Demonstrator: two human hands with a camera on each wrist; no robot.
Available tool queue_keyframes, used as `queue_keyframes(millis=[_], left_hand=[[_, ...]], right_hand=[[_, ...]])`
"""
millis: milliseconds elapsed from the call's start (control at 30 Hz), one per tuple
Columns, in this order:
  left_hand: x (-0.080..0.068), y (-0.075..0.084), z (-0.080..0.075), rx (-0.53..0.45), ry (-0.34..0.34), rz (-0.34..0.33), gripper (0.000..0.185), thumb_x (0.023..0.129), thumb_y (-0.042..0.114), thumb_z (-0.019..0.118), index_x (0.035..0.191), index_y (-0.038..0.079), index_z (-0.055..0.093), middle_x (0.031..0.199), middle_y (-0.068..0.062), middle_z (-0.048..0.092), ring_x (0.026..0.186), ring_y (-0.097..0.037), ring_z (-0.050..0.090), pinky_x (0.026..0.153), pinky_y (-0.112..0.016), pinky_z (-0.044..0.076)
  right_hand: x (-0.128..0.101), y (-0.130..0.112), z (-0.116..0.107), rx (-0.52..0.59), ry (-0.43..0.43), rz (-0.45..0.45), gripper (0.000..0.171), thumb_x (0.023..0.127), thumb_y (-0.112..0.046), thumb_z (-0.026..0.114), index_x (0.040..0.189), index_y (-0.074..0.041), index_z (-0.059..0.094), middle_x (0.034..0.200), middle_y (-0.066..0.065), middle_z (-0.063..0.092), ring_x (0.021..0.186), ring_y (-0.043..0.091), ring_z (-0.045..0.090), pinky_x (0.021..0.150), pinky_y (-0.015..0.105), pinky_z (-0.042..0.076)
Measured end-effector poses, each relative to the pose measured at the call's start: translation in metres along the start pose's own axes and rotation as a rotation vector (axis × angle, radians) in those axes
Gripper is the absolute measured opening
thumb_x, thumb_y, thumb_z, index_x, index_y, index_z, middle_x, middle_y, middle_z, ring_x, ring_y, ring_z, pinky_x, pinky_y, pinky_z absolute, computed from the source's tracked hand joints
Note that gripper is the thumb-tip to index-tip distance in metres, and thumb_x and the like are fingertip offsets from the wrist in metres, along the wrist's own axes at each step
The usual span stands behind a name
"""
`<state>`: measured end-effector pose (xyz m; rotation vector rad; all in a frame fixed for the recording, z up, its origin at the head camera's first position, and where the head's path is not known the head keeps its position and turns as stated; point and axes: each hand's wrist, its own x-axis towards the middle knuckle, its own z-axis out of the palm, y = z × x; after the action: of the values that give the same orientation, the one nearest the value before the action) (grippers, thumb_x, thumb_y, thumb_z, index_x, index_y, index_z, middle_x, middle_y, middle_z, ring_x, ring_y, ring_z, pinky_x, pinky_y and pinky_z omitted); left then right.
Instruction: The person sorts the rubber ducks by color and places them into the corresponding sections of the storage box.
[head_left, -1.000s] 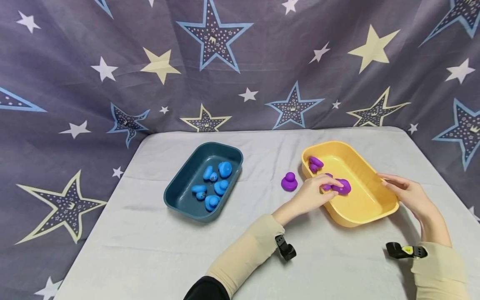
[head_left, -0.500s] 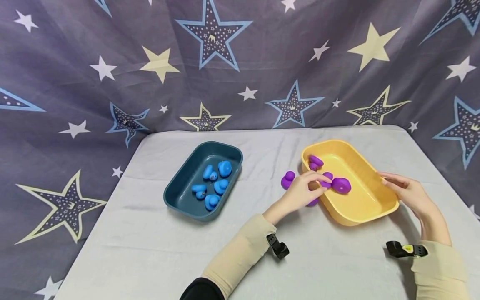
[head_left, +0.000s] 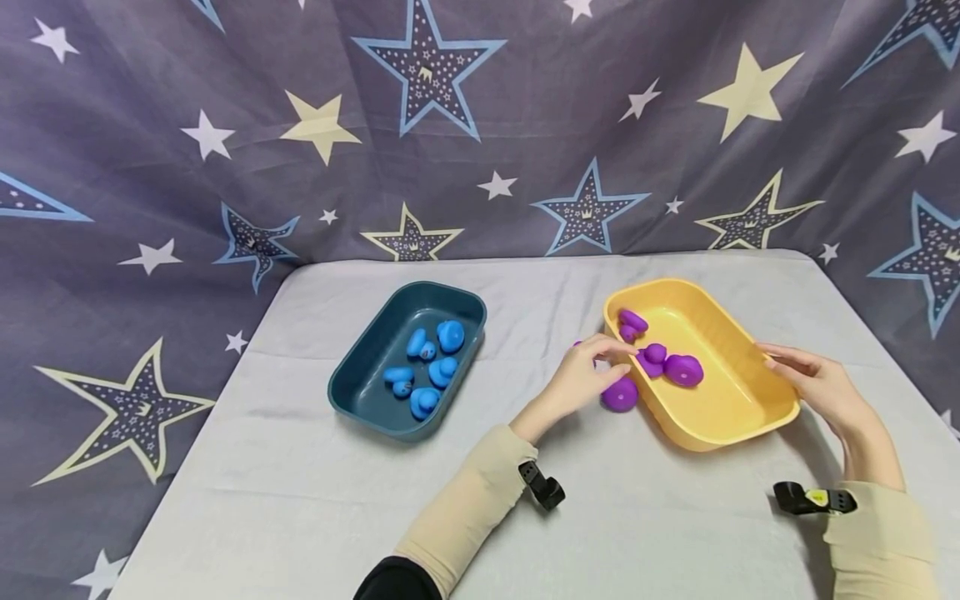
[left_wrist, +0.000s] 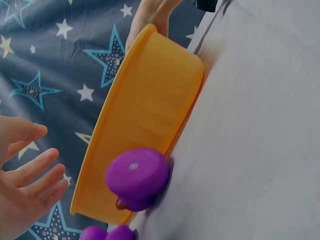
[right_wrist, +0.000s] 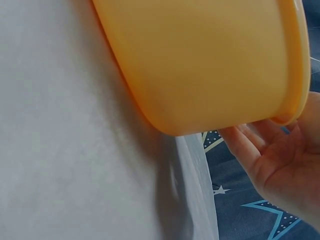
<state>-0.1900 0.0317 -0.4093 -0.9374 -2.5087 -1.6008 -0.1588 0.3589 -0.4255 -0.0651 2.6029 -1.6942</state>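
Observation:
My left hand (head_left: 583, 377) hovers just left of the yellow basin (head_left: 720, 400), thumb and fingers spread with nothing between them. Inside the basin lie purple rubber ducks: a tipped one (head_left: 632, 323) at the far corner, one (head_left: 652, 358) by the left wall, and a rounded one (head_left: 684, 371) beside it. Outside, a purple duck (left_wrist: 137, 175) lies tipped over near the basin's wall, its base showing in the left wrist view. Another purple duck (left_wrist: 107, 233) is mostly hidden behind my left hand in the head view. My right hand (head_left: 825, 392) holds the basin's right rim.
A dark teal basin (head_left: 360, 408) with several blue rubber ducks (head_left: 442, 372) stands left of centre on the white-covered table (head_left: 262, 467). A grey curtain with stars (head_left: 480, 83) hangs behind the table.
My left hand has let go of a purple duck in the yellow basin and drawn back leftward over the rim, uncovering the tipped duck outside. My right hand has stayed at the rim.

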Motion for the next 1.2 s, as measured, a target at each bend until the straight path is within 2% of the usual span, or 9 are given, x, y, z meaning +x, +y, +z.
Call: queue_keyframes(millis=[100,267,500,733,800,1200], left_hand=[[-0.001,-0.006,-0.003,0.014,0.025,0.007,0.023,0.08,0.007,0.063,0.103,0.006,0.064,0.101,-0.004,0.06,0.092,-0.014,0.055,0.081,-0.024,0.045],[-0.003,-0.012,-0.008,0.005,0.064,-0.023,0.023,0.079,0.007,0.063,0.102,0.008,0.064,0.1,-0.004,0.061,0.092,-0.014,0.055,0.083,-0.03,0.044],[-0.003,-0.02,-0.013,0.053,0.093,-0.02,0.025,0.077,0.005,0.064,0.102,0.009,0.065,0.101,-0.003,0.06,0.098,-0.011,0.053,0.09,-0.022,0.036],[-0.003,-0.027,-0.016,0.106,0.087,-0.055,0.025,0.079,0.01,0.063,0.104,0.01,0.064,0.107,-0.005,0.057,0.101,-0.013,0.051,0.09,-0.024,0.037],[-0.003,-0.028,-0.017,0.114,0.082,-0.074,0.026,0.079,0.011,0.064,0.105,0.01,0.064,0.108,-0.006,0.056,0.102,-0.014,0.051,0.091,-0.025,0.036],[-0.003,-0.037,-0.02,0.115,0.036,-0.163,0.033,0.08,0.013,0.062,0.113,0.008,0.058,0.115,-0.009,0.051,0.108,-0.02,0.049,0.093,-0.029,0.036]], right_hand=[[0.001,0.004,0.0,-0.013,0.014,0.001,0.031,0.089,-0.02,0.053,0.12,-0.018,0.057,0.096,-0.033,0.054,0.087,-0.017,0.048,0.068,0.006,0.039],[0.001,0.003,0.0,-0.009,0.013,-0.005,0.032,0.089,-0.021,0.053,0.12,-0.015,0.057,0.097,-0.032,0.054,0.087,-0.017,0.048,0.069,0.005,0.039],[-0.001,-0.001,0.0,-0.006,0.01,0.013,0.03,0.089,-0.02,0.053,0.118,-0.017,0.058,0.095,-0.033,0.053,0.084,-0.016,0.048,0.067,0.006,0.039],[-0.001,0.001,0.0,-0.014,-0.007,0.002,0.032,0.089,-0.021,0.052,0.12,-0.016,0.056,0.095,-0.034,0.052,0.085,-0.017,0.048,0.067,0.006,0.039],[0.001,0.003,0.001,-0.012,0.016,0.023,0.031,0.089,-0.021,0.053,0.119,-0.016,0.057,0.096,-0.033,0.053,0.085,-0.016,0.049,0.067,0.006,0.04],[-0.001,-0.001,0.001,-0.013,0.008,0.018,0.031,0.089,-0.02,0.053,0.119,-0.016,0.057,0.095,-0.034,0.052,0.085,-0.018,0.047,0.067,0.005,0.039]])
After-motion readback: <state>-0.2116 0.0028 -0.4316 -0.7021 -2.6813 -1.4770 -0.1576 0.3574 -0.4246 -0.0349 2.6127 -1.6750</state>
